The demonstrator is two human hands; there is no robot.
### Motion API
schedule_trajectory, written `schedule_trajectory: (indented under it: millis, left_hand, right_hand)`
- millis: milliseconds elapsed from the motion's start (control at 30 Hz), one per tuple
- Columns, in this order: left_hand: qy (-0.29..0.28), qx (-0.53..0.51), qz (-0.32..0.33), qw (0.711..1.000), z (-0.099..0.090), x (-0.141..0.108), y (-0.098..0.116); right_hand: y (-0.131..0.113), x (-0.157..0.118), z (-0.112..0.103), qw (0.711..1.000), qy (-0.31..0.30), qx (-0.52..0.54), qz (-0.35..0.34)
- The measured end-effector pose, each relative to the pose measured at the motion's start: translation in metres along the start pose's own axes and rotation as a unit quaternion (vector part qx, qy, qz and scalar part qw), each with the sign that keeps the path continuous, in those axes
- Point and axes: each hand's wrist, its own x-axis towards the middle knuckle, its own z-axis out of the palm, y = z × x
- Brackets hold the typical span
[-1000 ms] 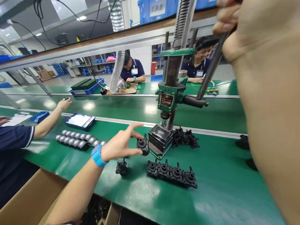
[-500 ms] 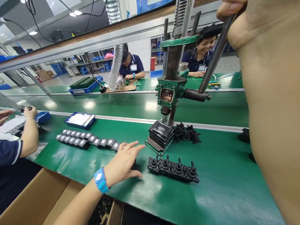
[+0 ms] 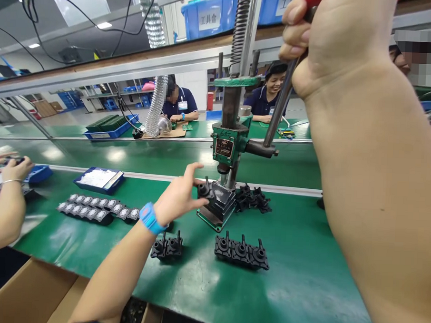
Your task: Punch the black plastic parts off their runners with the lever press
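Note:
My left hand (image 3: pixel 181 195), below a blue wristband, holds a black plastic part (image 3: pixel 205 190) between thumb and fingers, at the left edge of the stacked black block (image 3: pixel 224 195) under the green press (image 3: pixel 225 145). Up at the right, my right hand (image 3: pixel 301 46) is wrapped round the lever (image 3: pixel 280 105) of the press. Three joined-looking black housings (image 3: pixel 241 250) stand in a row in front of the press. Two more housings (image 3: pixel 166 247) sit to their left, below my left wrist.
Loose black pieces (image 3: pixel 253 199) lie right of the press base. Rows of housings with white discs (image 3: pixel 88 208) and a blue tray (image 3: pixel 99 180) stand at the left. A co-worker's hands (image 3: pixel 13 167) are at far left; two people sit across the bench.
My left hand has moved from the row of parts up to the press block, now with a black part in it. The right-hand row shows three housings instead of several. The view has shifted.

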Motion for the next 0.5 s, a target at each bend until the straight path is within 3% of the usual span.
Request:
schedule_trajectory:
  millis: [167,367,433,500]
  left_hand:
    - [-0.04,0.03,-0.019,0.999,0.015,0.057,0.008]
    - [-0.053,0.026,-0.01,0.998,0.024,0.071,0.008]
    - [-0.045,0.005,-0.007,0.999,0.022,0.068,0.004]
    - [-0.031,-0.039,0.004,0.999,0.022,0.064,0.0]
  right_hand:
    - [0.0,0.001,0.001,1.0,-0.001,0.007,0.009]
    - [0.0,0.004,0.001,1.0,-0.022,0.005,0.001]
    - [-0.002,-0.015,0.0,0.997,-0.053,-0.006,-0.051]
    - [-0.003,-0.05,0.001,0.984,-0.093,-0.04,-0.147]
